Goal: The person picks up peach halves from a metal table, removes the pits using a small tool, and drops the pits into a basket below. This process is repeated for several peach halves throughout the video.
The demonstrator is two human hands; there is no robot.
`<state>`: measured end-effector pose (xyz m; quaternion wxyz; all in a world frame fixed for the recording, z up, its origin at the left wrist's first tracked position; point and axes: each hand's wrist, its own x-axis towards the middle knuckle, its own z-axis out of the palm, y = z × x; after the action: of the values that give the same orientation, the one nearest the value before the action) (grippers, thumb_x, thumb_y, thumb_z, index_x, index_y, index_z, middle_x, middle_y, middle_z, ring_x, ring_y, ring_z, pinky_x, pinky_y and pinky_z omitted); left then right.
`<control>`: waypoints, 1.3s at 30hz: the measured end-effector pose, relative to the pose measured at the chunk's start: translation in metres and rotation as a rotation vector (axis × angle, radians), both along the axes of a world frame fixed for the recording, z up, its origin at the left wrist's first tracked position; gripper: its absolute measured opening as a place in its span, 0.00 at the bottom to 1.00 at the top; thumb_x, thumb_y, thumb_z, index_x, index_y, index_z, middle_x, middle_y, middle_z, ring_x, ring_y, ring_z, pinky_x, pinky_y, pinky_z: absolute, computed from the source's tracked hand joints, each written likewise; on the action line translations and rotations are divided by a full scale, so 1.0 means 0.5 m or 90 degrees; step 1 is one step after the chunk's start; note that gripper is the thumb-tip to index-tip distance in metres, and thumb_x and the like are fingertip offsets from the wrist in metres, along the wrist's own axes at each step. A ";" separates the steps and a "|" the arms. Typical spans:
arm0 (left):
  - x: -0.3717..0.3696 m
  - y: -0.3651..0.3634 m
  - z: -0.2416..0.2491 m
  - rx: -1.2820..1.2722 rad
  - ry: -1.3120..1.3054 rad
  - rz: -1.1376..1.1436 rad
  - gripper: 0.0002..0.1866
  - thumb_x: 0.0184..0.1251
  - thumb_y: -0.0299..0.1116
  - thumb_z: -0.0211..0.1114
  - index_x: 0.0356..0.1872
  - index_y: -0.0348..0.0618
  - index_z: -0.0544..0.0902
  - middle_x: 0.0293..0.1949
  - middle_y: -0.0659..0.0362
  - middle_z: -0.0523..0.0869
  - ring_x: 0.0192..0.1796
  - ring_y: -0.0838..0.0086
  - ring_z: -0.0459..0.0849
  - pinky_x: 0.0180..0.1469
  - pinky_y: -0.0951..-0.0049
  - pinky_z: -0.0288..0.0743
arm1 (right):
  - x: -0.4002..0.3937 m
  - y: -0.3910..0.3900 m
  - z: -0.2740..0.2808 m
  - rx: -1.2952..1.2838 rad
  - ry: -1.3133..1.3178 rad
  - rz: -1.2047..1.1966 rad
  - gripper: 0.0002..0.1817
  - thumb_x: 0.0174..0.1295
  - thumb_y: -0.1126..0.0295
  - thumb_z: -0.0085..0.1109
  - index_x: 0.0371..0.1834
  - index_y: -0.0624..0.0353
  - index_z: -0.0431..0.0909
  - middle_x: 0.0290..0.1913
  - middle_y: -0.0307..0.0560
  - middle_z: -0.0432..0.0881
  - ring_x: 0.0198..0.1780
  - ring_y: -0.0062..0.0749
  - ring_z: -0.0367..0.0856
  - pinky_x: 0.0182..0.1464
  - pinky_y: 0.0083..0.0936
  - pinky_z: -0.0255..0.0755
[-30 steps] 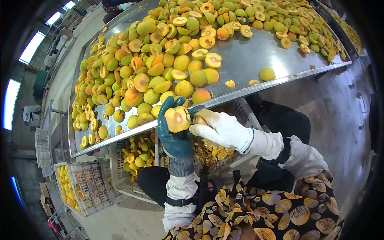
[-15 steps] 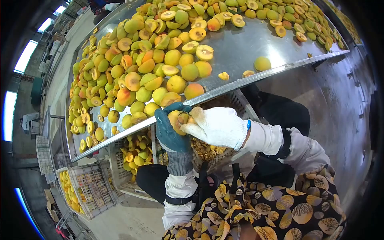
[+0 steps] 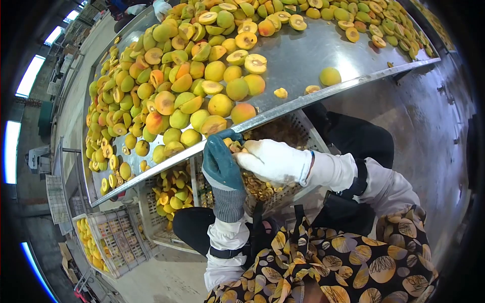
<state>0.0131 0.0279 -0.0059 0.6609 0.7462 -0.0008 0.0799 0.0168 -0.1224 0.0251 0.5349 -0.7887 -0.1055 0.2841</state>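
My left hand point(image 3: 220, 162), in a teal coated glove with a grey knit cuff, is closed around a yellow peach point(image 3: 235, 146) just below the table's front edge. Only a small part of the fruit shows between the gloves. My right hand point(image 3: 275, 160), in a white knit glove, presses its closed fingers against the peach from the right; whatever they grip is hidden. Beneath both hands, a crate point(image 3: 305, 132) contains brown pits and scraps. A large heap of whole and halved peaches point(image 3: 172, 101) covers the left of the metal table point(image 3: 298, 60).
A crate point(image 3: 144, 207) of peach halves stands under the table at left, beside another crate point(image 3: 118, 247) holding yellow fruit. One whole peach point(image 3: 330, 76) lies near the table edge point(image 3: 353, 87). Another person's gloved hand point(image 3: 161, 9) is at the far side. My knees flank the crates.
My left glove has turned and closed further over the peach, hiding more of it. My right hand has shifted slightly down. Another person's gloved hand has appeared at the far table edge.
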 end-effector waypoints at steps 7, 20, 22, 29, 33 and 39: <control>0.001 -0.030 0.009 0.219 -0.230 0.101 0.25 0.86 0.46 0.40 0.55 0.34 0.78 0.50 0.50 0.83 0.50 0.68 0.82 0.56 0.68 0.74 | -0.005 0.008 -0.035 0.014 -0.151 -0.033 0.31 0.74 0.43 0.42 0.43 0.66 0.79 0.35 0.61 0.83 0.43 0.56 0.84 0.48 0.42 0.75; -0.007 -0.031 0.002 -0.074 -0.078 -0.086 0.26 0.85 0.49 0.40 0.52 0.34 0.77 0.47 0.50 0.84 0.41 0.68 0.86 0.48 0.68 0.81 | -0.011 -0.026 -0.029 0.432 0.439 -0.039 0.30 0.74 0.41 0.42 0.32 0.58 0.75 0.15 0.37 0.70 0.11 0.24 0.69 0.12 0.22 0.60; 0.004 -0.016 -0.007 -0.087 -0.067 -0.142 0.26 0.85 0.49 0.40 0.51 0.34 0.78 0.47 0.51 0.85 0.41 0.68 0.86 0.48 0.68 0.81 | -0.019 -0.024 -0.021 0.385 0.410 -0.058 0.28 0.74 0.42 0.46 0.34 0.59 0.74 0.14 0.36 0.69 0.10 0.24 0.66 0.11 0.22 0.58; 0.014 0.004 0.000 0.001 -0.110 -0.236 0.24 0.85 0.43 0.41 0.47 0.33 0.81 0.43 0.51 0.85 0.41 0.70 0.85 0.48 0.69 0.79 | -0.018 -0.037 -0.078 0.703 0.701 0.065 0.25 0.75 0.43 0.44 0.33 0.55 0.73 0.15 0.29 0.65 0.09 0.16 0.61 0.10 0.19 0.54; 0.018 0.018 0.012 0.023 -0.071 -0.259 0.25 0.85 0.46 0.42 0.47 0.34 0.81 0.43 0.52 0.86 0.44 0.70 0.85 0.51 0.69 0.78 | -0.002 -0.048 -0.007 0.210 0.314 0.072 0.27 0.76 0.44 0.43 0.33 0.56 0.76 0.18 0.33 0.70 0.13 0.21 0.67 0.15 0.21 0.61; 0.027 0.056 0.002 0.059 -0.043 -0.260 0.28 0.85 0.50 0.40 0.48 0.35 0.81 0.42 0.54 0.86 0.45 0.71 0.85 0.53 0.70 0.78 | -0.002 -0.007 -0.062 -0.042 -0.315 0.047 0.25 0.71 0.44 0.53 0.38 0.56 0.81 0.21 0.52 0.80 0.21 0.45 0.82 0.26 0.37 0.76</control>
<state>0.0268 0.0559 -0.0051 0.6281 0.7569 -0.1778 -0.0307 0.0160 -0.1258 -0.0059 0.4563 -0.8467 -0.2528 0.1052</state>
